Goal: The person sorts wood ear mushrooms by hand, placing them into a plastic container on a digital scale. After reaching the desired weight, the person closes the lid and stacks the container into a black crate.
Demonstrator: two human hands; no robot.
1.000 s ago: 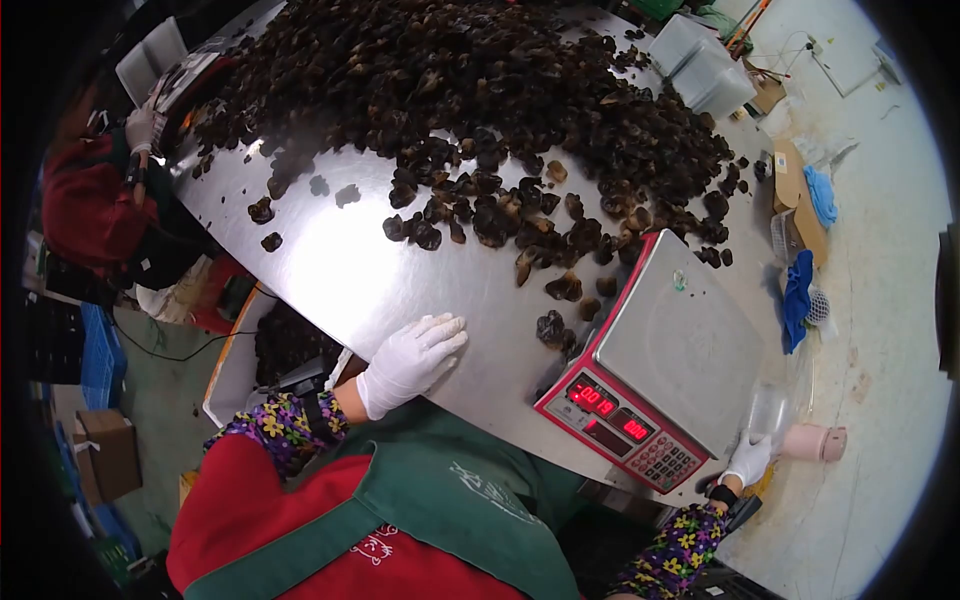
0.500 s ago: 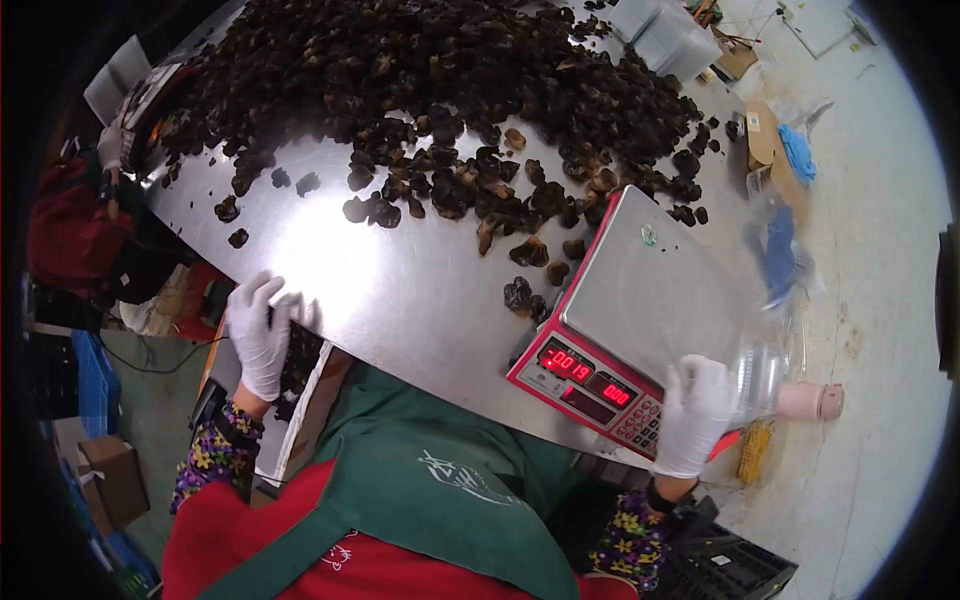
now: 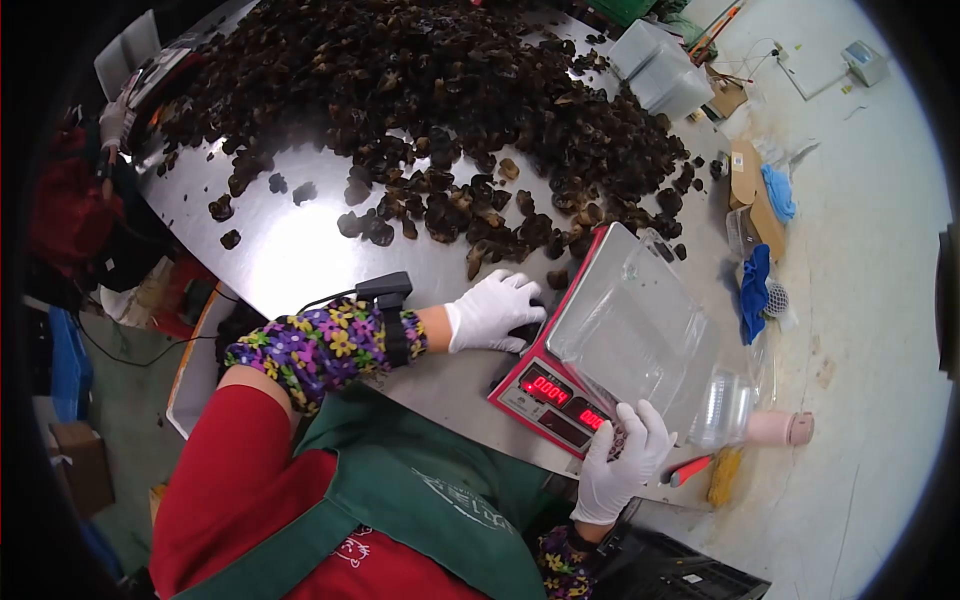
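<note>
A red scale [image 3: 548, 408] with lit red digits stands on the steel table [image 3: 440, 400], and a clear plastic container [image 3: 640, 320] lies on its plate. My left hand [image 3: 497, 312], in a white glove, reaches to the left edge of the scale, its fingers curled on dark pieces there. My right hand [image 3: 627, 460], also gloved, is at the front right of the scale with fingers apart, over the keypad and next to the container's near edge. A large heap of dark brown, fungus-like pieces [image 3: 400, 90] covers the far side of the table.
Clear tubs [image 3: 665, 75] stand at the back right. Along the right edge are a cardboard box [image 3: 745, 180], a blue cloth [image 3: 754, 290], clear round containers [image 3: 722, 405], a pink bottle [image 3: 780, 428] and a red-handled tool [image 3: 690, 470]. Another person's red sleeve [image 3: 70, 210] shows at the left.
My left hand has moved right from the table's front edge to the scale. My right hand has shifted left and down. A clear container now lies on the scale, and the display reads differently.
</note>
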